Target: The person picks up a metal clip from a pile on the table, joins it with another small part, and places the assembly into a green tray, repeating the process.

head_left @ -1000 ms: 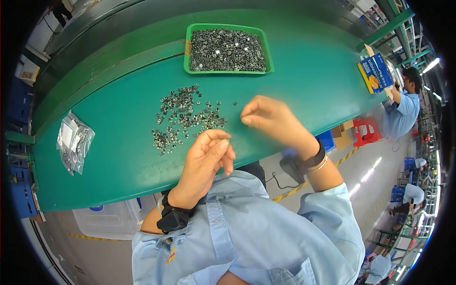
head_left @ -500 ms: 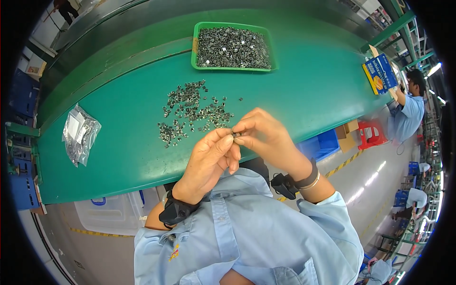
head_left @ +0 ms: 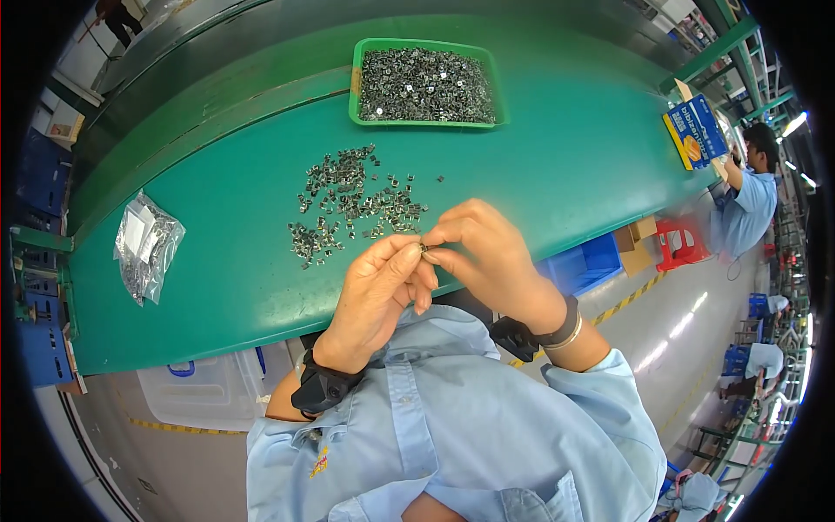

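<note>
Over the near side of the green bench [head_left: 235,261], your left hand [head_left: 370,296] and right hand [head_left: 491,261] meet at the fingertips, with one small piece [head_left: 424,248] between them. Your right thumb and forefinger are clamped on it; your left thumb and forefinger look pinched on its other side, the remaining left fingers curled loosely. Handling of this one piece seems under way, not finished. Just beyond your hands, a loose pile [head_left: 344,178] of similar pieces is spread in uneven clusters, and one stray piece [head_left: 440,179] lies apart to its right. Farther back, the green tray [head_left: 426,124] is heaped with more; whether those are done or waiting, you can't tell from here. Nor can you tell about the clear bag [head_left: 148,248] at the left, which holds dark contents. Your piece looks dark, with a glint of metal, but your fingertips hide most of its shape.
</note>
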### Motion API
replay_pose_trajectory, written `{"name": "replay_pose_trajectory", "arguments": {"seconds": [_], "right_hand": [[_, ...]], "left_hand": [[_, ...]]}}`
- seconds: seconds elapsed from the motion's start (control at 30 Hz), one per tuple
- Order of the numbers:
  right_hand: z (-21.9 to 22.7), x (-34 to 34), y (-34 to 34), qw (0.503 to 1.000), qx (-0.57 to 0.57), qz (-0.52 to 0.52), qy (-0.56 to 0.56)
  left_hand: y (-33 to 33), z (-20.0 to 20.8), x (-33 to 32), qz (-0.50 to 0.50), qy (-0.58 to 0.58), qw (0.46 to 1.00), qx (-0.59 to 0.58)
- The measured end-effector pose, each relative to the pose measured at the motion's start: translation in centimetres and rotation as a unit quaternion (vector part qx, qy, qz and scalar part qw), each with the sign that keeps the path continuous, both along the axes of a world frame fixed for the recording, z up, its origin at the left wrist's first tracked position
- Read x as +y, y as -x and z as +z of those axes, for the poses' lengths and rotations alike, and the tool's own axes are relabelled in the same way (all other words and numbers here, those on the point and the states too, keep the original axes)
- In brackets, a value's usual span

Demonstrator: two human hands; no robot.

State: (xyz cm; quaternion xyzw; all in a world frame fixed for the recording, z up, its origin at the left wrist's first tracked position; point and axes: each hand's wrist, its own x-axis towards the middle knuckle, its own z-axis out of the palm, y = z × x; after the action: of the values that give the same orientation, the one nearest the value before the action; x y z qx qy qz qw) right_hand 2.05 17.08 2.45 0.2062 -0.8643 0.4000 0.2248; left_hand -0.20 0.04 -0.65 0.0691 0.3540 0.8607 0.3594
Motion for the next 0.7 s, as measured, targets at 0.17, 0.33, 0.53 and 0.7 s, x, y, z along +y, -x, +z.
{"name": "replay_pose_trajectory", "arguments": {"seconds": [0.17,0.33,0.53,0.7], "right_hand": [[-0.7,0.2,-0.1,1.000,0.008,-0.005,0.015],[-1.0,0.3,-0.4,1.000,-0.001,-0.010,0.025],[-1.2,-0.1,-0.7,0.999,0.008,-0.011,0.042],[-1.3,-0.2,-1.1,0.998,0.008,-0.005,0.070]], "left_hand": [[0.0,0.1,0.1,-0.001,0.007,1.000,0.002],[-0.2,0.5,0.2,0.009,0.013,1.000,0.005],[-0.2,0.5,0.2,0.006,0.026,1.000,0.008],[-0.1,0.1,0.1,-0.004,0.004,1.000,0.001]]}}
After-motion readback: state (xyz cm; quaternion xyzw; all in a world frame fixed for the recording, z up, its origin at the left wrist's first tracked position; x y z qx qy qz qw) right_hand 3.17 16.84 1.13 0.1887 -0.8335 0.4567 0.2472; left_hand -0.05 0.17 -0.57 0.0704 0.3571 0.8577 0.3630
